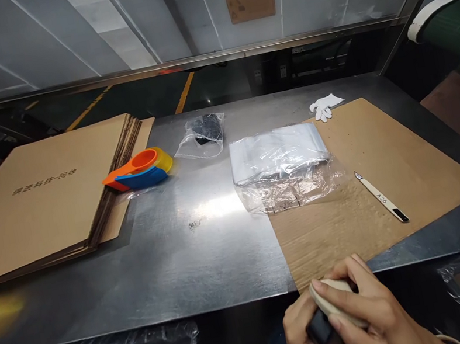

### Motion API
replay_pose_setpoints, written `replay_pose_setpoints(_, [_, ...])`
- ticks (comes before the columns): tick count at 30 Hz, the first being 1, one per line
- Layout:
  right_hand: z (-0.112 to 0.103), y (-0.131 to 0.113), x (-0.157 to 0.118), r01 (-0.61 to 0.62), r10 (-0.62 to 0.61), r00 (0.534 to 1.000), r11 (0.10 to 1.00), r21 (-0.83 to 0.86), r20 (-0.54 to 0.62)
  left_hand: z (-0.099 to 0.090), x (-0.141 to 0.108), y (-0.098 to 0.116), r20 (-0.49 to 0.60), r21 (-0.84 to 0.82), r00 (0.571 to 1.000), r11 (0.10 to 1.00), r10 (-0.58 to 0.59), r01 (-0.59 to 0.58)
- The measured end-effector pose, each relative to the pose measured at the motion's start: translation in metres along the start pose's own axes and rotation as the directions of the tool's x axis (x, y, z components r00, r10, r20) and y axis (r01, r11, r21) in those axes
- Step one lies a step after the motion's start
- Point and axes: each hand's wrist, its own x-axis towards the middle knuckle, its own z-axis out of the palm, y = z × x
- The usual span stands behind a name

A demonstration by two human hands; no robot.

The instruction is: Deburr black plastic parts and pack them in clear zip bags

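One black item [319,329] sits in the grip of the left hand [296,326], just before the near edge of the surface [229,267], apparently braced so that the beige pad [324,302], grasped in the right hand [381,308], bears steadily against it.

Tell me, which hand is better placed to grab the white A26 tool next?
Probably the right hand: it's nearer the white tool on the cardboard. It grips a pale object, though, so would likely release that first.

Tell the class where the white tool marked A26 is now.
Right of centre in the head view, the white tool lies on the cardboard sheet, below and right of the clear plastic packet.
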Motion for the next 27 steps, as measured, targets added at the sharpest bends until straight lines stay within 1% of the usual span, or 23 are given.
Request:
replay_pose_setpoints(2, [0.001,0.005,0.002,-0.088,0.093,0.995,0.983,0.161,-0.026,0.001,-0.002,0.000,0.016,-0.110,0.992,0.986,-0.126,0.127])
replay_pose_setpoints(4, [0.008,0.011,0.001,-0.145,0.178,0.980,0.942,0.304,-0.086,0.004,0.001,0.004,-0.015,-0.227,0.968,0.943,-0.251,0.241])
replay_pose_setpoints(6, [0.021,0.016,-0.002,-0.175,0.240,0.961,0.909,0.378,-0.134,0.007,0.007,0.010,-0.080,-0.400,0.930,0.866,-0.359,0.300])
replay_pose_setpoints(7, [0.028,0.018,-0.005,-0.177,0.252,0.956,0.903,0.391,-0.149,0.008,0.012,0.013,-0.108,-0.514,0.905,0.802,-0.412,0.304])
replay_pose_setpoints(9, [0.041,0.020,-0.013,-0.171,0.251,0.954,0.905,0.389,-0.164,0.008,0.022,0.019,-0.138,-0.740,0.831,0.613,-0.540,0.275])
replay_pose_setpoints(11, [0.051,0.021,-0.025,-0.164,0.234,0.959,0.918,0.361,-0.158,0.004,0.031,0.023,-0.096,-0.872,0.743,0.416,-0.663,0.259])
replay_pose_setpoints(13, [0.054,0.023,-0.036,-0.156,0.209,0.968,0.934,0.322,-0.136,-0.003,0.039,0.026,-0.029,-0.917,0.653,0.280,-0.757,0.283])
replay_pose_setpoints(14, [0.053,0.025,-0.042,-0.141,0.183,0.976,0.943,0.302,-0.115,-0.008,0.042,0.027,0.000,-0.928,0.620,0.231,-0.785,0.293])
replay_pose_setpoints(15, [0.050,0.026,-0.046,-0.122,0.152,0.984,0.951,0.283,-0.088,-0.012,0.044,0.028,0.025,-0.934,0.602,0.197,-0.798,0.299])
replay_pose_setpoints(16, [0.046,0.028,-0.049,-0.098,0.121,0.990,0.960,0.264,-0.071,-0.015,0.045,0.029,0.049,-0.937,0.596,0.170,-0.801,0.305])
replay_pose_setpoints(17, [0.040,0.030,-0.050,-0.077,0.097,0.993,0.967,0.241,-0.073,-0.018,0.045,0.030,0.081,-0.937,0.601,0.146,-0.795,0.318])
replay_pose_setpoints(19, [0.026,0.034,-0.048,-0.073,0.095,0.988,0.981,0.179,-0.120,-0.022,0.043,0.030,0.166,-0.924,0.623,0.100,-0.765,0.370])
replay_pose_setpoints(20, [0.019,0.035,-0.044,-0.079,0.102,0.982,0.987,0.141,-0.160,-0.022,0.041,0.030,0.214,-0.909,0.631,0.085,-0.745,0.409])
replay_pose_setpoints(21, [0.012,0.036,-0.039,-0.081,0.099,0.976,0.992,0.100,-0.192,-0.021,0.038,0.029,0.272,-0.884,0.631,0.071,-0.726,0.463])
replay_pose_setpoints(22, [0.007,0.036,-0.032,-0.071,0.081,0.978,0.996,0.058,-0.193,-0.020,0.035,0.028,0.330,-0.847,0.624,0.070,-0.708,0.526])
replay_pose_setpoints(23, [0.002,0.035,-0.025,-0.046,0.048,0.985,0.999,0.016,-0.164,-0.018,0.031,0.027,0.375,-0.804,0.616,0.088,-0.693,0.588])
replay_pose_setpoints(25, [-0.003,0.033,-0.011,0.037,-0.039,0.998,0.999,-0.040,-0.055,-0.012,0.023,0.022,0.422,-0.724,0.608,0.154,-0.672,0.672])
replay_pose_setpoints(27, [-0.004,0.031,0.000,0.108,-0.105,0.993,0.993,-0.056,0.061,-0.008,0.018,0.018,0.435,-0.696,0.616,0.189,-0.657,0.693])
